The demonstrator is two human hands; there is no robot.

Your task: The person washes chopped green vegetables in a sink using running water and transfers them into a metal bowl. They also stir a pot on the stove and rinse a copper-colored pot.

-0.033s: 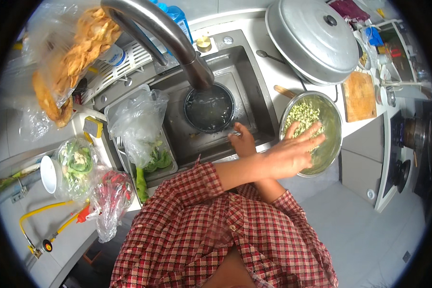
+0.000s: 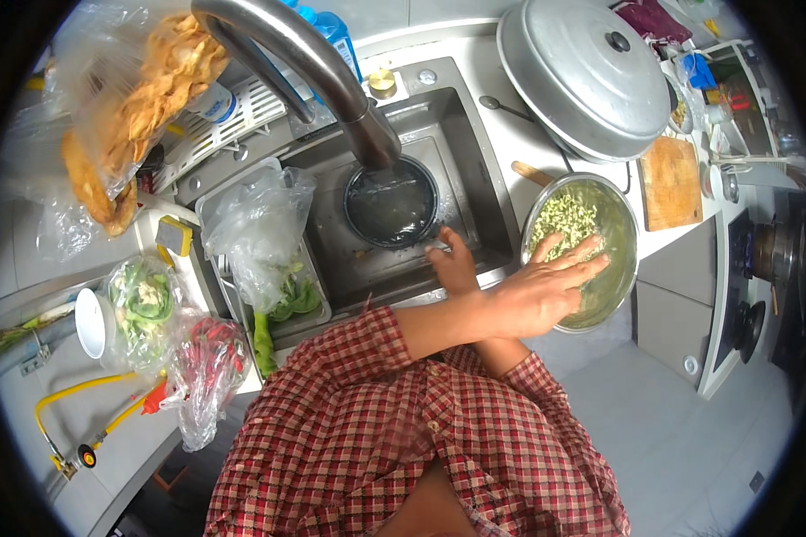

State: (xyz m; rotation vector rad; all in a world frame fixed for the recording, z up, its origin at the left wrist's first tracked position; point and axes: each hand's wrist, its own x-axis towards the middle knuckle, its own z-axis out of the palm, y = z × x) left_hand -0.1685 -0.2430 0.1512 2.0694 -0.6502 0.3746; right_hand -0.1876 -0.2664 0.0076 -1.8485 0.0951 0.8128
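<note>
My forearms cross in front of me. Reaching over to the right, my left hand (image 2: 546, 291) is spread above the metal bowl (image 2: 623, 277), holding nothing. Pale green chopped vegetable (image 2: 564, 219) lies inside that bowl, partly behind the fingers; whether they touch it I cannot tell. My right hand (image 2: 454, 266) passes beneath the left forearm to the sink's near side, its thumb and finger apart and nothing between them. Beyond it, a round dark container (image 2: 390, 201) of water stands in the sink (image 2: 322, 192), under the faucet (image 2: 358, 116).
A wooden handle (image 2: 530, 172) sticks out behind the bowl. Farther back are a large lidded pot (image 2: 587, 76), a spoon (image 2: 501, 107) and a cutting board (image 2: 671, 183). Left of the sink basin sit a tray with a plastic bag (image 2: 258, 242), bagged cauliflower (image 2: 143, 300) and a sponge (image 2: 174, 236).
My left hand has shifted slightly, staying spread above the bowl. A bright glint between my right fingers is gone. The water surface in the container looks smoother.
</note>
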